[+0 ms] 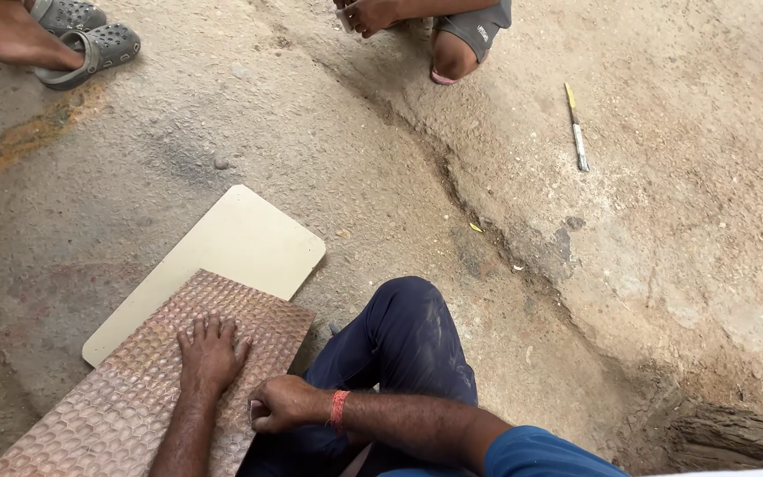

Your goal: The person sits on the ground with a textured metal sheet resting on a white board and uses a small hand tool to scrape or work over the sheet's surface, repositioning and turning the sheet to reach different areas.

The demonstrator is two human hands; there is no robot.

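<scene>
Below | left hand (209,353) flat, fingers spread, on brown hexagon-embossed panel (147,389) overlying smooth cream rounded board (231,252) | right hand (280,404) fisted, contents apparently none | rough concrete floor (646,221); yellow-handled tool (577,128) well apart.

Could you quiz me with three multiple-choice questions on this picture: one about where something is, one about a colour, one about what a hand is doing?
1. Where does the textured sheet lie?
A. partly on the cream board
B. under the board
C. far from the board

2. What colour is the band on the right wrist?
A. green
B. orange-red
C. white

3. How is the left hand?
A. clenched in the air
B. gripping the pen
C. flat on the sheet, fingers spread

Answers: A, the sheet overlaps the board's near end; B, the band shows orange-red; C, the palm rests open on the sheet, while the right hand is a closed fist.
</scene>
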